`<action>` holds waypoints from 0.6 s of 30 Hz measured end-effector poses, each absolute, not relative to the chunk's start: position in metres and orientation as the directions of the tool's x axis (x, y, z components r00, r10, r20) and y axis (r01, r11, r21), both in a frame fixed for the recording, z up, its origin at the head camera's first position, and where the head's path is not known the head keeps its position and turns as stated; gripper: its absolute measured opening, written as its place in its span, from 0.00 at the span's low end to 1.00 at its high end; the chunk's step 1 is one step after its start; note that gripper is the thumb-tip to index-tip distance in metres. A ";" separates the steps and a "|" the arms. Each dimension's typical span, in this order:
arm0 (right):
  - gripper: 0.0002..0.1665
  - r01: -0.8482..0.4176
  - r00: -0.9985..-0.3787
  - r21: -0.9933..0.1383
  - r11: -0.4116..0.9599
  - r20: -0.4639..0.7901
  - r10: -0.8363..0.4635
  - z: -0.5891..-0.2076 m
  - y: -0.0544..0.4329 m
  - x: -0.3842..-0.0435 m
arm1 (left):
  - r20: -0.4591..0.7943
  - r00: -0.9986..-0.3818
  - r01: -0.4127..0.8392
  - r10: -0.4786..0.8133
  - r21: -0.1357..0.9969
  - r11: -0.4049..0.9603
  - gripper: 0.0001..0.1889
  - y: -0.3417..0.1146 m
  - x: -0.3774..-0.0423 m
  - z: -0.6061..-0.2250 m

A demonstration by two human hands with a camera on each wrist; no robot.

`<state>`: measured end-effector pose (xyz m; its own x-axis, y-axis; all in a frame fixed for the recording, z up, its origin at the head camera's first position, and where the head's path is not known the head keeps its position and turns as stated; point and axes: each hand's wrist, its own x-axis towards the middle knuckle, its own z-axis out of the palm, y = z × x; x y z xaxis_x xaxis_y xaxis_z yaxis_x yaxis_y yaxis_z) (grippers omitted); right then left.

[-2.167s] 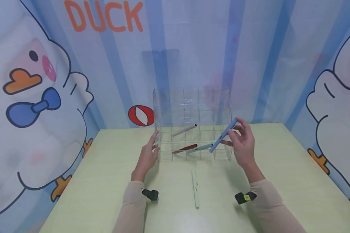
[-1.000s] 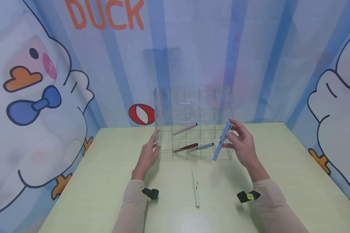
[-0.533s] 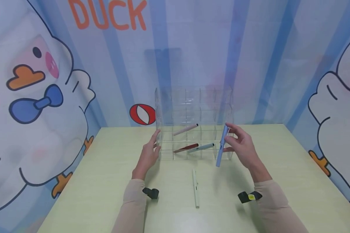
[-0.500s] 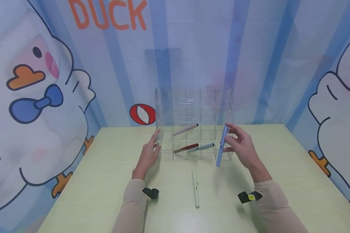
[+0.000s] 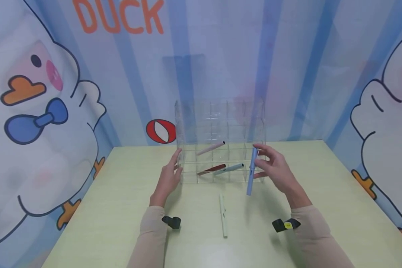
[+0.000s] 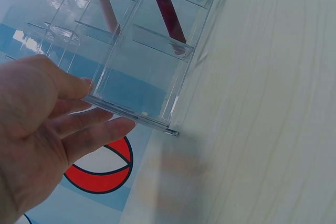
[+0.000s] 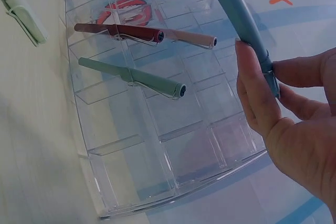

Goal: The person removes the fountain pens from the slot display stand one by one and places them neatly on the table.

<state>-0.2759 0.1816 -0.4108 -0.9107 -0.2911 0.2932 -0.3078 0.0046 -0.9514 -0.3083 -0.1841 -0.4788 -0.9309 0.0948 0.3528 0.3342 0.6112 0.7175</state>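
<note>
A clear rack of small compartments (image 5: 189, 162) stands upright on the table. My left hand (image 5: 169, 176) holds its left side; in the left wrist view the thumb and fingers lie about the side panel's edge (image 6: 152, 121). Before the rack's right columns, my right hand (image 5: 276, 169) pinches a blue pen (image 5: 251, 178) between thumb and fingers, steeply tilted, lower end toward the table. A dark red pen (image 5: 211, 169) and a blue-green pen (image 5: 228, 169) lean in the bottom row. One row higher leans a pale pink pen (image 5: 211, 148).
A pale green pen (image 5: 223, 216) lies on the light wooden table (image 5: 120, 223) in front of the rack, between the forearms. Behind the rack hangs a striped blue backdrop (image 5: 217, 56) with printed ducks. Black bands with small devices (image 5: 284, 225) sit on both wrists.
The blue pen has swung from a diagonal to a nearly upright tilt, its lower end moving down and nearer. My right hand has shifted slightly left and down. The left hand keeps its place.
</note>
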 end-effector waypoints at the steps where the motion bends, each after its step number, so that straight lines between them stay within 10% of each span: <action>1: 0.30 -0.299 -0.910 -0.954 0.012 0.282 -0.304 -0.411 0.181 -0.276 | 0.352 -0.931 0.334 0.096 0.716 0.612 0.40 -0.184 -0.308 -0.479; 18: 0.28 -0.142 -0.862 -0.978 0.154 0.046 -0.504 -0.415 0.181 -0.278 | 0.338 -0.936 0.325 0.097 0.725 0.608 0.40 -0.185 -0.309 -0.478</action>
<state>-0.2785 0.1813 -0.4150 -0.8622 -0.5045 0.0457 -0.1422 0.1544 -0.9777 -0.3085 -0.1849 -0.4783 -0.9362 0.0973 0.3377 0.3246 0.6076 0.7249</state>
